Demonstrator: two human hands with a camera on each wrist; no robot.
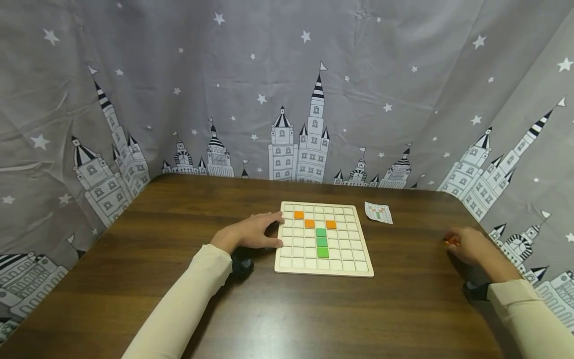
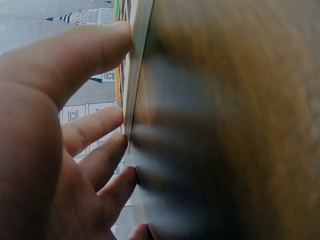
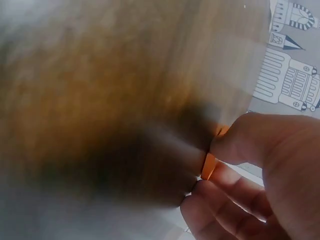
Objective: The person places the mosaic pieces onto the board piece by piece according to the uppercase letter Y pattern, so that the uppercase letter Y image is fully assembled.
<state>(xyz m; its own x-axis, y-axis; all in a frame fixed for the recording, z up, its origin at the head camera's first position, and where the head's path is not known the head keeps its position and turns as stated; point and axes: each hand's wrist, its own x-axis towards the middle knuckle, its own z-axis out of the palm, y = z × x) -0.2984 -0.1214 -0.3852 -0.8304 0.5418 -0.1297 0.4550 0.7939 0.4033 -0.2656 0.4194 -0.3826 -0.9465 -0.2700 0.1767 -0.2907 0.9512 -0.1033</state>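
A pale square grid board (image 1: 293,263) lies on the table, with orange tiles (image 1: 309,224) and green tiles (image 1: 322,242) in some of its cells. My left hand (image 1: 248,232) is at the board's left edge, thumb and fingers spread along it and touching it. In the left wrist view the fingertips of that left hand (image 2: 95,165) meet the board's side (image 2: 135,75). Over by the table's right edge, my right hand (image 1: 471,247) pinches an orange tile (image 3: 208,167). Orange shows on both sides of the thumb; whether this is one tile or two I cannot tell.
A small paper card (image 1: 378,213) with a coloured grid pattern lies behind the board, to its right. The brown wooden table (image 1: 269,309) ends at a grey curtain (image 1: 251,75) printed with castles and stars, which also hangs along both sides.
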